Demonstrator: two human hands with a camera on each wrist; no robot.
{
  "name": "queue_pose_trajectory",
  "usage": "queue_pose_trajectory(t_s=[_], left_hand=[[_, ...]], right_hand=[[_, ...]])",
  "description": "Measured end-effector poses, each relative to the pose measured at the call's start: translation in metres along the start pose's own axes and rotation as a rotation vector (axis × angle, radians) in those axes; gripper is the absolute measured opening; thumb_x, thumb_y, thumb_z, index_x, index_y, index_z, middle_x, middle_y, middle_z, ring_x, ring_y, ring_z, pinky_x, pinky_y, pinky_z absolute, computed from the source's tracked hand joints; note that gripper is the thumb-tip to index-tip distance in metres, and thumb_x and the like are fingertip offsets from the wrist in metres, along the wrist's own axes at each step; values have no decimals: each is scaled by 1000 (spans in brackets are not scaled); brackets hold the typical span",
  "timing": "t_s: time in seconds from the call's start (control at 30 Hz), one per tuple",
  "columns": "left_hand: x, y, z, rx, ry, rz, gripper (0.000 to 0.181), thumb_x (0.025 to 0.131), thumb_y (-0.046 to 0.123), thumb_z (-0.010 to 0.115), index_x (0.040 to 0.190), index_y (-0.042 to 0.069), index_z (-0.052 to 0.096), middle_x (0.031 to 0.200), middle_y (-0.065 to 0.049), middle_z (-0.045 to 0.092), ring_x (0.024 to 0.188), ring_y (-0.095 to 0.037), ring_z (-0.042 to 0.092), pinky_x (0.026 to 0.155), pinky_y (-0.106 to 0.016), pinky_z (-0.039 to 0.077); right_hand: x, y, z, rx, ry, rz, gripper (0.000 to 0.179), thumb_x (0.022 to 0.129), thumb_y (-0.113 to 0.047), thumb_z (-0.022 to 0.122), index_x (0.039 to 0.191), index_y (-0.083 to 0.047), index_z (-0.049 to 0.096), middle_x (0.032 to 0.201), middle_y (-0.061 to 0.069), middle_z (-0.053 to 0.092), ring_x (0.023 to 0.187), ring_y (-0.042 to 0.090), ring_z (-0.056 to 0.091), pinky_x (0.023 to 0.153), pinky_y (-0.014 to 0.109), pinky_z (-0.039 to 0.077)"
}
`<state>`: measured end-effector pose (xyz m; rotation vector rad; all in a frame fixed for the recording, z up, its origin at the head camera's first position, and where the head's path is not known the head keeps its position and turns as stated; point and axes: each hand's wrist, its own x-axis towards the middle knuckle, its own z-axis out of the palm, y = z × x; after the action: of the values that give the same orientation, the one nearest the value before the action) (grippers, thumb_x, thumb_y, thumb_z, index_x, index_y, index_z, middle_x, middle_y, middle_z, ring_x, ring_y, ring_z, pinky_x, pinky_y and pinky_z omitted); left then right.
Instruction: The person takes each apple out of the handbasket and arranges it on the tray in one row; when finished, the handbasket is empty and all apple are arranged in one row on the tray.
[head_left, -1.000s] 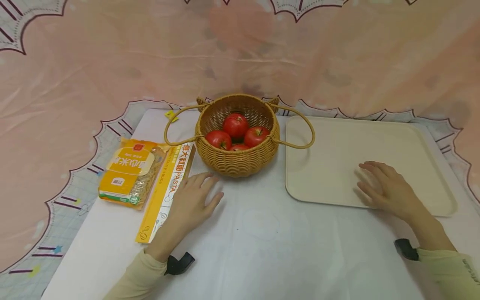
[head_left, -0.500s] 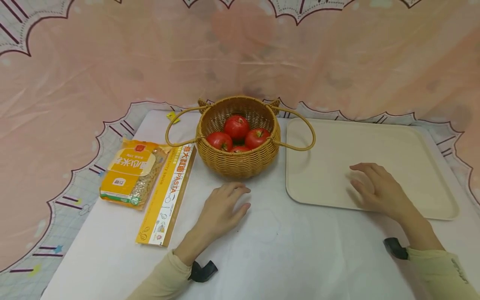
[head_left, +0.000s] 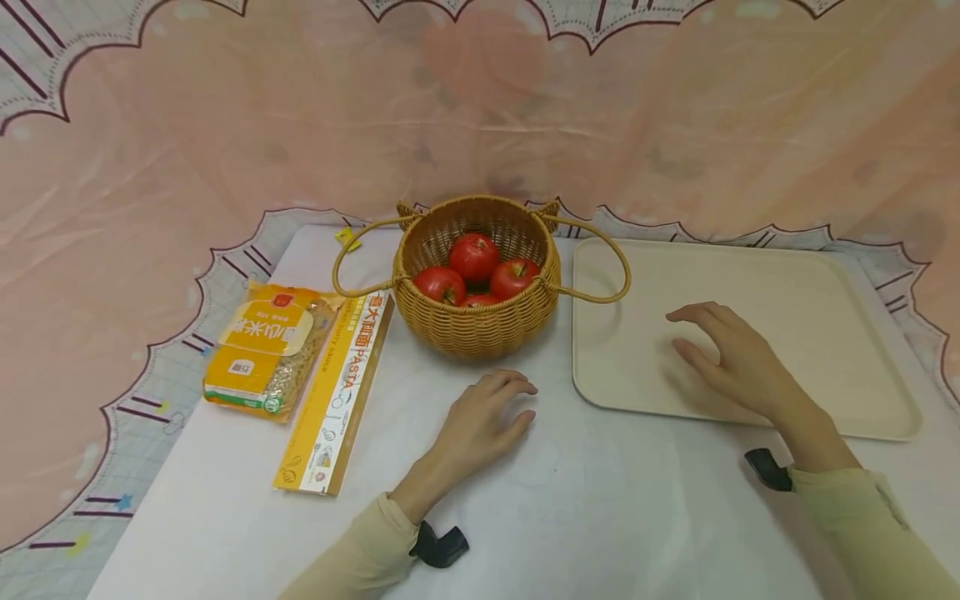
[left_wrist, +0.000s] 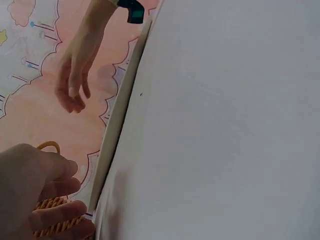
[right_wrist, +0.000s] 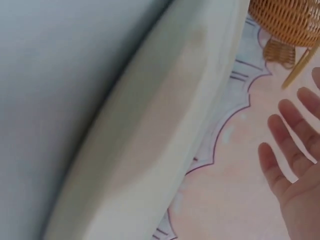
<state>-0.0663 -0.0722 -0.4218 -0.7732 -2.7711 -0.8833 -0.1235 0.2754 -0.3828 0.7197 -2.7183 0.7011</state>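
Note:
A wicker basket point(head_left: 476, 329) with two loop handles stands at the back middle of the table, holding several red apples point(head_left: 474, 257). In front of it, my left hand point(head_left: 480, 429) hovers with loosely bent fingers and holds nothing. Over the cream tray point(head_left: 810, 333) on the right, my right hand point(head_left: 738, 362) hangs in the air, thumb and fingers apart and nothing between them. The right wrist view shows the spread fingers of the right hand point(right_wrist: 295, 150) beside the tray point(right_wrist: 150, 130). In the left wrist view, the left hand point(left_wrist: 40, 185) partly covers the basket point(left_wrist: 60, 220).
Left of the basket lie a yellow bag of dry pasta point(head_left: 262, 350) and a long pasta box point(head_left: 333, 400). A small yellow scrap point(head_left: 347, 238) sits near the table's back edge. A patterned cloth point(head_left: 480, 100) hangs behind the white table point(head_left: 600, 517).
My left hand has moved right, away from the pasta box to the front of the basket. My right hand has shifted left over the tray. The basket, apples and packages stay put.

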Motion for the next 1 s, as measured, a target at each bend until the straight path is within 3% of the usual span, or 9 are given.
queue_pose_trajectory(t_s=[0.17, 0.4, 0.63, 0.87, 1.0], left_hand=[[11, 6, 13, -64, -9, 23, 22, 86, 23, 67, 108, 20, 65, 113, 7, 60, 107, -14, 58, 86, -33, 49], [27, 13, 28, -69, -9, 69, 20, 87, 22, 66, 107, 20, 65, 114, 5, 59, 107, -14, 57, 87, -33, 47], [39, 17, 36, -50, -8, 55, 23, 87, 23, 66, 110, 20, 64, 118, 2, 56, 110, -15, 55, 84, -35, 46], [43, 14, 38, -64, -66, 8, 31, 89, 26, 63, 120, 22, 60, 134, -5, 51, 127, -22, 46, 98, -45, 40], [41, 9, 37, -41, -88, 24, 42, 90, 28, 62, 131, 24, 54, 142, -9, 45, 134, -27, 40, 107, -52, 34]], right_hand=[[10, -5, -2, 0, 18, -53, 29, 89, -14, 64, 118, -15, 58, 118, -2, 58, 115, 18, 50, 95, 25, 35], [28, -16, -3, 12, 41, -122, 28, 88, -13, 64, 115, -13, 60, 115, -1, 58, 112, 17, 51, 94, 32, 38], [47, -24, -2, 35, 49, -198, 28, 86, -9, 66, 113, -10, 61, 113, 1, 60, 111, 19, 53, 96, 37, 40], [74, -43, -1, 72, 1, -244, 26, 89, -15, 64, 114, -12, 59, 115, 0, 59, 105, 18, 56, 94, 39, 44], [90, -57, 2, 91, -32, -275, 26, 92, -19, 61, 116, -13, 58, 119, 1, 57, 103, 16, 57, 87, 36, 49]])
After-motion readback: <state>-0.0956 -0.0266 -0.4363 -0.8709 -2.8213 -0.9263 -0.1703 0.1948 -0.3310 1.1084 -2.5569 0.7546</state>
